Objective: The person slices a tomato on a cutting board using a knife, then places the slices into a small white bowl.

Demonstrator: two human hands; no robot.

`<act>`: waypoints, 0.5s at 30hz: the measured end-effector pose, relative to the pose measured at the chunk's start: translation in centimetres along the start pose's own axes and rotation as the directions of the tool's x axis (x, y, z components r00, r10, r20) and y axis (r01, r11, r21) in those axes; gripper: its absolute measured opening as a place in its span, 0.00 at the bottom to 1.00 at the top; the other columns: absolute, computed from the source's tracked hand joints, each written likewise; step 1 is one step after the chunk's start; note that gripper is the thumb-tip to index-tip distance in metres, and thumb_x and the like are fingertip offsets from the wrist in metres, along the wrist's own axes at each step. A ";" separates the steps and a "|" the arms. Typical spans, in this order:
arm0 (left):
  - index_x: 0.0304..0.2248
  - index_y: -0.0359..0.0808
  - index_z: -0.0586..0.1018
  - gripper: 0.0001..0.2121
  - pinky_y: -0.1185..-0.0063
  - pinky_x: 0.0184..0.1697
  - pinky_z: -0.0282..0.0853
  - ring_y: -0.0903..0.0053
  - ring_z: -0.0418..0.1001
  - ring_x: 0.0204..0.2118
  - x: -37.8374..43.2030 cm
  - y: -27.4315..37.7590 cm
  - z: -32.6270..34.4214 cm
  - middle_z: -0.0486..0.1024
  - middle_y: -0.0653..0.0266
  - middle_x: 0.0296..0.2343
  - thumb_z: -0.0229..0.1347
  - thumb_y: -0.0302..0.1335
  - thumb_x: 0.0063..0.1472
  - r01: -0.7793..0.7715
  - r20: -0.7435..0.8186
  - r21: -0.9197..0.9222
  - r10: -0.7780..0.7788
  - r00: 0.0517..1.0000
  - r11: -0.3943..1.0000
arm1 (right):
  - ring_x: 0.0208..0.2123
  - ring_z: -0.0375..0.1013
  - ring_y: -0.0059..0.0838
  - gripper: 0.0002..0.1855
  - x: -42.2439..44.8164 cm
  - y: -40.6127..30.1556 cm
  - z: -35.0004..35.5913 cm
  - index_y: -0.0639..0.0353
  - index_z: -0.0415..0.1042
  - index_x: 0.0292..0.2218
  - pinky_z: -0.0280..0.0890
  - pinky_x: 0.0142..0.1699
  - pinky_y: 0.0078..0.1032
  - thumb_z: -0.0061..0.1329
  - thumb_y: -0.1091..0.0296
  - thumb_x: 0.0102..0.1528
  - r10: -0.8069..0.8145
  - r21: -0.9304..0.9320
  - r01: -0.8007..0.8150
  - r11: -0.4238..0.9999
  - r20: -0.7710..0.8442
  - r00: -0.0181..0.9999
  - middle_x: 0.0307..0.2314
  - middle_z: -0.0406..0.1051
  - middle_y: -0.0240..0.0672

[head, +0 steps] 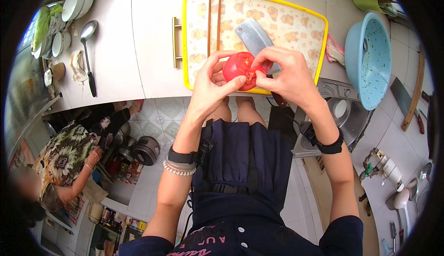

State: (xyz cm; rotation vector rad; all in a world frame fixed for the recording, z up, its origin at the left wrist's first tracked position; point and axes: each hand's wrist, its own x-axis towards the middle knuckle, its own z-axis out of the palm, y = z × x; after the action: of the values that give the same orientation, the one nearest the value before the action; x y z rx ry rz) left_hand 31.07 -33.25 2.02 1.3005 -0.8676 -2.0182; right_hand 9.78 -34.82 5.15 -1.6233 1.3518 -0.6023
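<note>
My left hand (pixel 215 82) holds a red tomato (pixel 236 67) from its left side, above the near edge of a yellow-rimmed cutting board (pixel 277 23). The tomato's skin is broken on the right, with torn flesh showing. At that torn part, the thumb and fingers of my right hand (pixel 281 71) pinch a piece of the tomato. Behind the hands, a cleaver (pixel 255 35) lies slantwise on the board, its blade partly hidden by my right hand. To the left on the board lies a pair of wooden chopsticks (pixel 209 23), parallel and slightly apart.
A blue basin (pixel 353 48) stands right of the board, beside the metal sink (pixel 359 126). Left on the counter lie a large spoon (pixel 86 48), a cloth (pixel 77 67) and stacked bowls (pixel 78 4). Another person in a floral top (pixel 66 152) is at the lower left.
</note>
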 end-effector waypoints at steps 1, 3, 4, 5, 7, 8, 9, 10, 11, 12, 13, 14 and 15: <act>0.52 0.32 0.71 0.26 0.76 0.49 0.77 0.72 0.79 0.45 0.1 0.1 -0.1 0.78 0.52 0.44 0.67 0.25 0.56 0.009 0.009 -0.004 -0.009 1.000 1.000 | 0.27 0.76 0.35 0.10 0.0 0.0 -0.2 0.67 0.74 0.29 0.71 0.36 0.26 0.59 0.73 0.43 0.003 0.007 -0.003 1.000 0.002 1.000 0.23 0.74 0.42; 0.53 0.32 0.70 0.26 0.77 0.49 0.76 0.73 0.79 0.45 0.1 0.2 -0.3 0.79 0.52 0.43 0.67 0.25 0.56 0.028 0.029 -0.013 -0.027 0.999 1.000 | 0.26 0.76 0.33 0.10 0.2 0.1 -0.5 0.66 0.75 0.29 0.71 0.36 0.26 0.59 0.73 0.43 0.008 0.055 -0.010 0.998 0.040 0.999 0.23 0.74 0.41; 0.53 0.32 0.70 0.27 0.77 0.50 0.76 0.74 0.79 0.45 0.1 0.4 -0.3 0.79 0.53 0.43 0.67 0.25 0.56 0.043 0.040 -0.012 -0.043 0.998 0.999 | 0.26 0.76 0.33 0.10 0.3 0.1 -0.7 0.66 0.75 0.29 0.71 0.36 0.26 0.59 0.73 0.43 0.011 0.079 -0.015 0.997 0.059 0.998 0.23 0.74 0.41; 0.54 0.32 0.70 0.27 0.77 0.50 0.76 0.74 0.79 0.45 0.0 0.7 -0.3 0.79 0.53 0.43 0.67 0.25 0.56 0.059 0.050 -0.011 -0.058 0.997 0.998 | 0.26 0.75 0.31 0.10 0.3 0.2 -0.9 0.66 0.75 0.29 0.70 0.36 0.25 0.59 0.73 0.44 0.024 0.101 -0.032 0.994 0.078 0.997 0.22 0.74 0.40; 0.54 0.32 0.70 0.27 0.77 0.50 0.76 0.75 0.79 0.45 0.0 1.1 -0.3 0.79 0.53 0.43 0.67 0.25 0.56 0.074 0.072 -0.017 -0.073 0.995 0.997 | 0.26 0.75 0.29 0.09 0.2 0.3 -1.3 0.66 0.75 0.29 0.70 0.36 0.24 0.59 0.72 0.44 0.046 0.147 -0.062 0.987 0.113 0.993 0.22 0.74 0.39; 0.54 0.33 0.70 0.27 0.77 0.50 0.76 0.75 0.79 0.44 0.0 1.1 -0.1 0.79 0.54 0.43 0.67 0.25 0.56 0.075 0.085 -0.025 -0.073 0.994 0.997 | 0.25 0.74 0.28 0.09 0.1 0.5 -1.4 0.66 0.75 0.29 0.70 0.35 0.24 0.59 0.72 0.44 0.039 0.138 -0.054 0.989 0.108 0.993 0.22 0.74 0.38; 0.54 0.33 0.70 0.28 0.77 0.50 0.75 0.75 0.79 0.44 0.1 1.2 0.0 0.79 0.54 0.43 0.67 0.25 0.56 0.074 0.097 -0.034 -0.071 0.993 0.997 | 0.25 0.74 0.27 0.09 0.1 0.6 -1.5 0.66 0.75 0.29 0.70 0.35 0.23 0.59 0.72 0.44 0.031 0.127 -0.044 0.991 0.103 0.994 0.21 0.73 0.38; 0.54 0.33 0.70 0.28 0.77 0.49 0.76 0.75 0.79 0.44 0.1 1.2 0.0 0.79 0.54 0.43 0.67 0.25 0.56 0.055 0.094 0.003 -0.055 0.994 0.998 | 0.24 0.74 0.26 0.09 0.0 0.7 -1.6 0.66 0.75 0.29 0.69 0.34 0.23 0.59 0.72 0.44 0.023 0.116 -0.034 0.993 0.099 0.995 0.21 0.73 0.38; 0.54 0.33 0.71 0.28 0.78 0.49 0.76 0.75 0.79 0.44 0.3 1.1 -0.1 0.80 0.54 0.43 0.67 0.24 0.55 0.036 0.092 0.040 -0.039 0.995 0.999 | 0.24 0.73 0.25 0.09 0.0 0.7 -1.5 0.66 0.76 0.29 0.69 0.34 0.22 0.59 0.72 0.45 0.045 0.109 -0.056 0.992 0.102 0.994 0.21 0.73 0.37; 0.54 0.33 0.71 0.28 0.78 0.49 0.76 0.75 0.79 0.44 0.4 1.0 -0.1 0.80 0.54 0.43 0.67 0.24 0.55 0.017 0.090 0.076 -0.024 0.996 0.997 | 0.23 0.73 0.24 0.09 0.0 0.6 -1.5 0.66 0.76 0.29 0.69 0.33 0.22 0.60 0.72 0.45 0.067 0.102 -0.078 0.992 0.106 0.992 0.21 0.74 0.37; 0.55 0.33 0.70 0.28 0.77 0.50 0.75 0.75 0.79 0.45 0.5 1.0 -0.1 0.79 0.54 0.44 0.66 0.24 0.56 0.007 0.101 0.116 -0.019 0.995 0.993 | 0.23 0.73 0.22 0.09 -0.1 0.5 -1.5 0.66 0.76 0.29 0.69 0.33 0.21 0.60 0.72 0.45 0.090 0.095 -0.101 0.990 0.111 0.990 0.21 0.74 0.37; 0.55 0.34 0.69 0.28 0.77 0.51 0.75 0.75 0.78 0.45 0.6 1.0 -0.1 0.78 0.55 0.44 0.65 0.24 0.57 -0.003 0.112 0.156 -0.015 0.994 0.988 | 0.24 0.73 0.21 0.09 -0.3 0.6 -1.5 0.67 0.77 0.30 0.70 0.33 0.21 0.59 0.72 0.46 0.164 0.121 -0.180 0.976 0.129 0.978 0.22 0.75 0.36; 0.56 0.34 0.68 0.28 0.76 0.51 0.75 0.75 0.77 0.46 0.7 1.0 -0.1 0.77 0.55 0.45 0.65 0.24 0.58 -0.014 0.125 0.197 -0.011 0.992 0.980 | 0.24 0.74 0.19 0.08 -0.5 0.8 -1.3 0.67 0.77 0.30 0.70 0.33 0.20 0.59 0.73 0.47 0.236 0.145 -0.257 0.955 0.147 0.960 0.22 0.75 0.35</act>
State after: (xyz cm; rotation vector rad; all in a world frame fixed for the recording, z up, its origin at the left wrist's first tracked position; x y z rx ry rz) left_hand 31.06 -34.41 2.38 1.2866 -1.1521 -2.0734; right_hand 8.18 -34.80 5.20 -1.3137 1.3474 -0.4378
